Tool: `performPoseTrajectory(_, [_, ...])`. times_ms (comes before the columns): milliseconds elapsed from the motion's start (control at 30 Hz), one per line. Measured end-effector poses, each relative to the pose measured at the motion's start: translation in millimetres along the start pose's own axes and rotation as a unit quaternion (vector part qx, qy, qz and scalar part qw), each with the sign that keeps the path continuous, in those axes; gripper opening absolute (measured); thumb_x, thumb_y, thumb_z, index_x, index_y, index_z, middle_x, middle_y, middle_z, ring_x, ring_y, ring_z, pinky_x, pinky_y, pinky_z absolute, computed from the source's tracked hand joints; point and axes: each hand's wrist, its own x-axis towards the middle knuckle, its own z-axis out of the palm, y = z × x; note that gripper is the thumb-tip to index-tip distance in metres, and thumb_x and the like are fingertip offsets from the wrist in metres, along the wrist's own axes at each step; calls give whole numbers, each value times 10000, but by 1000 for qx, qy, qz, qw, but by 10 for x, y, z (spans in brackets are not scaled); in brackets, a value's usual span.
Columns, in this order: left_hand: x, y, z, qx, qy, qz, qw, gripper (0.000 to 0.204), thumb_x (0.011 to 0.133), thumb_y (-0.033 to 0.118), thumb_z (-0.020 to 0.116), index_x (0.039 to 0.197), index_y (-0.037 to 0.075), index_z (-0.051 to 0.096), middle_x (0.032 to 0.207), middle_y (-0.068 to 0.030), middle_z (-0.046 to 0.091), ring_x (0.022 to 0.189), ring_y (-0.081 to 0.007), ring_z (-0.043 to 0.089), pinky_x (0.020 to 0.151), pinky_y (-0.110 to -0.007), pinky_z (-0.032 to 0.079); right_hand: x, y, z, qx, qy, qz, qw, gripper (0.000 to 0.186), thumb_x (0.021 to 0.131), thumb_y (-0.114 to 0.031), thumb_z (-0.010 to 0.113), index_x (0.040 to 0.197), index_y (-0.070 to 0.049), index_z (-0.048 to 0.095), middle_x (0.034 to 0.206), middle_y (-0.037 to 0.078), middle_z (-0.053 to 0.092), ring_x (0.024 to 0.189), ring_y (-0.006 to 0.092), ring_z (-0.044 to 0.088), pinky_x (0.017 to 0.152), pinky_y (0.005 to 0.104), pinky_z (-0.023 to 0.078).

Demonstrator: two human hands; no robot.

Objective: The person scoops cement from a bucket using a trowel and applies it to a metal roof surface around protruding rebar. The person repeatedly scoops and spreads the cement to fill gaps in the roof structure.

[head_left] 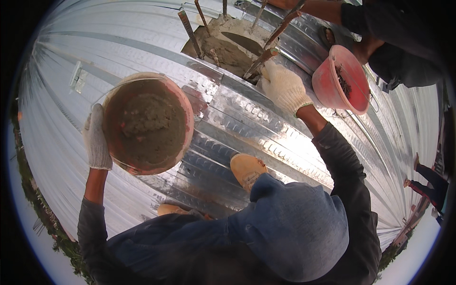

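My left hand (97,137), in a pale work glove, is closed on the side of a round bucket (188,107) near its wire handle. Grey wet mortar (152,118) lies inside it. My right hand (286,88), also gloved, is closed on a trowel, though its handle is mostly hidden by the fingers and a steel bar. The leaf-shaped trowel blade (241,42) rests on or just above rough grey concrete (223,53) in an opening in the metal decking. Several rusty reinforcing bars (189,33) stick up around that concrete, one (260,63) right beside my right hand.
Ribbed shiny metal decking (256,111) spreads all round. A red bucket (327,83) with dark bits inside leans at the right, beside another person (403,42) in dark clothes. Someone else (430,187) is at the far right. My tan shoe (248,170) stands on the decking.
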Motion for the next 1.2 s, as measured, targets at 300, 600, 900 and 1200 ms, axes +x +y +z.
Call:
performPoseTrajectory(300, [122,18,-2,0,3,-7,1000,465,1208,404,689,1424,1,775,1284,-67,821,1126,-151,766,1001,-333,629,108,63,33,-3,-29,-92,995,213,1032,-159,647,1174,-2,673,1081,281,790,1056,495,787,927,595,624])
performPoseTrajectory(600, [93,183,198,24,-21,6,999,417,1212,387,685,1369,18,797,1234,-36,817,1072,-125,755,957,-319,622,-44,180,167,-23,-11,-98,995,214,1058,-164,663,1229,-35,661,1090,250,766,1000,480,781,858,574,629])
performPoseTrajectory(900, [117,144,140,17,-9,15,1000,496,1185,433,713,1350,-27,794,1159,-46,807,1016,-127,727,914,-318,606,-442,325,29,-135,37,-68,988,244,1058,-145,679,1279,-44,661,1073,219,760,884,410,810,746,530,651])
performPoseTrajectory(1200, [60,188,167,32,-14,6,999,504,1188,449,709,1378,-10,791,1221,-56,811,1045,-132,739,926,-318,613,-830,415,-268,-281,7,-82,956,318,994,-85,729,1305,-44,676,1032,173,759,877,343,830,712,474,659])
